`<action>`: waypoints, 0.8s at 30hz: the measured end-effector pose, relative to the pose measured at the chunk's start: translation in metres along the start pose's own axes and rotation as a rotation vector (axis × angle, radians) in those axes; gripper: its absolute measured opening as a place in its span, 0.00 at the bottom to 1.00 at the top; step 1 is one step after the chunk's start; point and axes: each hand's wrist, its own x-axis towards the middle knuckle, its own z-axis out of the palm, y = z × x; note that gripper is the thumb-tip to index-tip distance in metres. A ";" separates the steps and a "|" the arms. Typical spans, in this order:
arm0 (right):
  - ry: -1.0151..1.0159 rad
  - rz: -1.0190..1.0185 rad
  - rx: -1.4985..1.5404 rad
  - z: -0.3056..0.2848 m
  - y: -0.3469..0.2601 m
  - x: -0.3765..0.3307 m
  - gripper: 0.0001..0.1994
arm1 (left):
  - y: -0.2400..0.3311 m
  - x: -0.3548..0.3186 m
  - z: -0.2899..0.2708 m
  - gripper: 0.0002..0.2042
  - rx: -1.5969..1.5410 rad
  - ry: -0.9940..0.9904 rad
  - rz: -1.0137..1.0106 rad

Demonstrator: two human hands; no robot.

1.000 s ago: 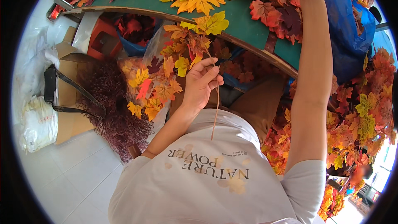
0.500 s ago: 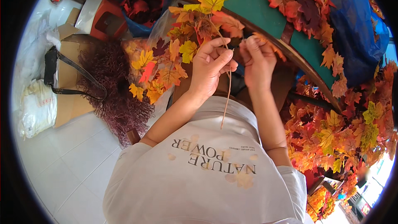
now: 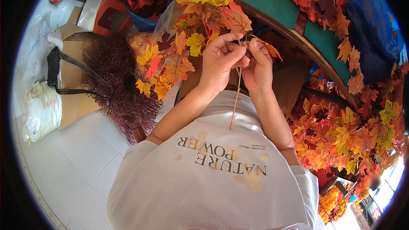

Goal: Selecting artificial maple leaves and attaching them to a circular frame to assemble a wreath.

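My left hand (image 3: 219,61) and my right hand (image 3: 257,66) are pressed together in front of my chest. Both pinch a thin brown stem (image 3: 235,102) that hangs down toward my white shirt. At the stem's top sits a cluster of fake maple leaves (image 3: 221,10) in orange, yellow and red. My right fingertips also touch a small orange leaf (image 3: 266,47) beside the stem. The hands are just below the curved edge of a green table (image 3: 272,8).
Loose autumn leaves lie on the green table and in big heaps (image 3: 349,140) at my right. A leaf pile (image 3: 164,66), a dark red curly bundle (image 3: 123,89), cardboard boxes (image 3: 74,81) with a black strap, a white sack (image 3: 40,110) and a red stool (image 3: 115,17) stand at my left on white tiles.
My right arm came down from the table top to join my left hand at the stem. Both hands now work close together on the leaf cluster.
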 end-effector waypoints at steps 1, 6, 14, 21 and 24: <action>0.000 0.001 -0.001 0.000 0.000 0.000 0.03 | 0.000 0.000 -0.001 0.13 0.004 -0.007 0.002; -0.024 -0.017 -0.028 -0.002 0.002 0.001 0.02 | 0.001 0.000 0.000 0.13 0.021 0.004 -0.004; -0.097 -0.089 -0.177 -0.008 0.001 0.002 0.03 | -0.007 0.003 0.001 0.11 -0.023 0.078 0.052; -0.019 -0.278 -0.400 -0.007 0.006 0.001 0.06 | -0.013 0.005 -0.011 0.05 -0.002 0.075 -0.017; -0.074 -0.239 -0.422 -0.014 0.007 0.004 0.06 | -0.016 0.004 -0.013 0.04 0.078 0.110 0.026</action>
